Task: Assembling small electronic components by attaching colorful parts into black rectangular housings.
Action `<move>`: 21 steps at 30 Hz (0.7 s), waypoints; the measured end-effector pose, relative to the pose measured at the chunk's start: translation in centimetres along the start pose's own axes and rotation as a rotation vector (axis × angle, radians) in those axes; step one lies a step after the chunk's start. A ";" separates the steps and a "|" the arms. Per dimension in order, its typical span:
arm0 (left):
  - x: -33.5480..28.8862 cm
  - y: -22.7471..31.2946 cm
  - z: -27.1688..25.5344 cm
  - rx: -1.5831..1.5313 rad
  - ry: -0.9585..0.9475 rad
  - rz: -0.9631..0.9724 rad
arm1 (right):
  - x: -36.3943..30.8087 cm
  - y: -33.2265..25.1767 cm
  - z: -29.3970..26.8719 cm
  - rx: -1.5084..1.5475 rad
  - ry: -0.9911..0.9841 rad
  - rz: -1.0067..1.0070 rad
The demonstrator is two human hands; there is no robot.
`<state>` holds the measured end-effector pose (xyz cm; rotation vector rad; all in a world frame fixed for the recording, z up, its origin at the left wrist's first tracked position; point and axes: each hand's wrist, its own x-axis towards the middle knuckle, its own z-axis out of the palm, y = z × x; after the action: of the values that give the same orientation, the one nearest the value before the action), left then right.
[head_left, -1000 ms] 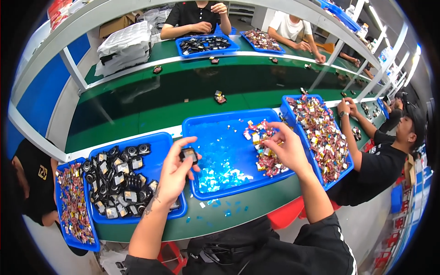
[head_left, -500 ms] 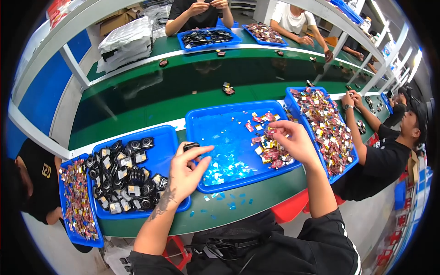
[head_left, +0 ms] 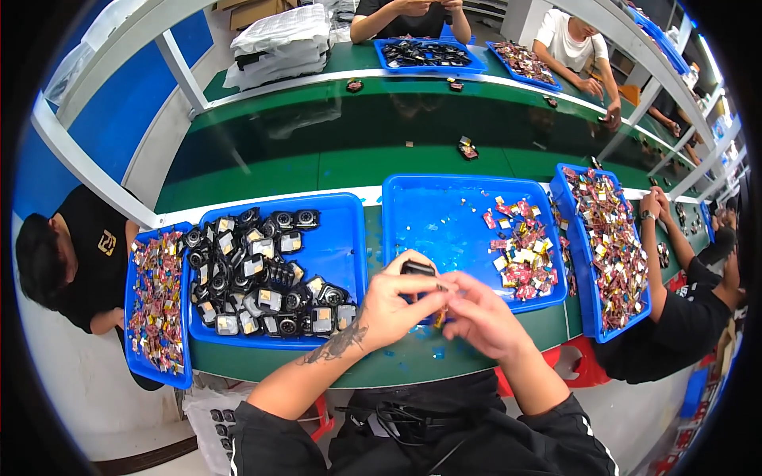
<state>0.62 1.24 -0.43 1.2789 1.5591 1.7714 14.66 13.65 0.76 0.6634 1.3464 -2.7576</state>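
Workbench [head_left: 317, 170]: long green bench with a white strip, running left to right under everything; other people sit across it and at both ends.
Middle tray [head_left: 444, 218]: blue, mostly bare, with a heap of small red, yellow and white packets [head_left: 520, 254] at its right side.
Left tray [head_left: 333, 230]: blue, just beside the middle tray, piled with black camera modules [head_left: 254, 278], lenses and square backs showing.
Outer trays: a far-left blue tray [head_left: 131, 317] and a far-right blue tray [head_left: 583, 293], both full of the same coloured packets.
Left hand [head_left: 389, 305]: closed around a single black camera module [head_left: 417, 268], held above the near rim of the middle tray, fingers clamped on its sides.
Right hand [head_left: 480, 317]: touching the left, fingertips pinched together on something small and yellowish at the module's lower edge; too small to tell what it is.
Change: a second ago the right hand was out over the packet heap and the left held the module alone; both have since drawn in and met in front of the body.
Meaning: judging by this, a packet has been picked and is being brought to the module.
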 end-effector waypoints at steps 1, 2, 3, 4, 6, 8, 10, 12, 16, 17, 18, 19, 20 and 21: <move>0.1 0.1 -0.1 0.036 0.015 -0.093 | 0.2 0.4 0.2 -0.398 0.136 -0.333; 0.0 -0.1 -0.2 0.103 0.025 -0.095 | 0.3 0.1 0.8 -0.662 0.266 -0.585; 0.0 -0.1 -0.2 0.108 0.031 -0.095 | 0.1 -0.4 1.4 -0.922 0.394 -0.839; -0.2 0.1 -0.3 0.186 0.058 -0.065 | 0.1 -1.1 1.9 -0.920 0.379 -0.848; -0.6 0.4 -0.2 0.300 0.087 0.011 | 0.2 -2.5 2.4 -1.250 0.170 -1.014; -0.7 0.6 0.0 0.279 0.086 0.017 | 0.3 -2.9 2.9 -1.242 0.204 -0.975; -0.6 0.7 0.1 0.220 0.053 0.008 | 0.3 -2.5 2.0 -1.169 0.274 -0.861; -0.4 0.9 0.3 0.194 0.060 -0.036 | 0.3 -2.4 1.7 -1.022 0.283 -0.781; -0.7 0.6 0.5 0.208 0.077 -0.055 | 0.8 -2.5 1.2 -0.972 0.268 -0.666; -0.6 0.7 0.5 0.210 0.078 -0.087 | 0.9 -2.6 1.2 -0.968 0.270 -0.648; -0.5 1.0 0.5 0.191 0.049 -0.126 | 0.7 -2.8 1.6 -0.926 0.277 -0.605; -0.4 1.0 0.4 0.177 0.031 -0.123 | 0.7 -3.0 1.6 -0.930 0.301 -0.603; -0.3 1.0 0.5 0.187 0.042 -0.090 | 0.6 -3.0 1.3 -0.903 0.277 -0.563; -0.1 0.8 0.5 0.194 0.049 -0.056 | 0.6 -3.1 1.1 -0.875 0.260 -0.524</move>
<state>1.30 1.18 0.23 1.2744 1.8130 1.6618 13.16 14.88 3.46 0.6570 2.8240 -1.9800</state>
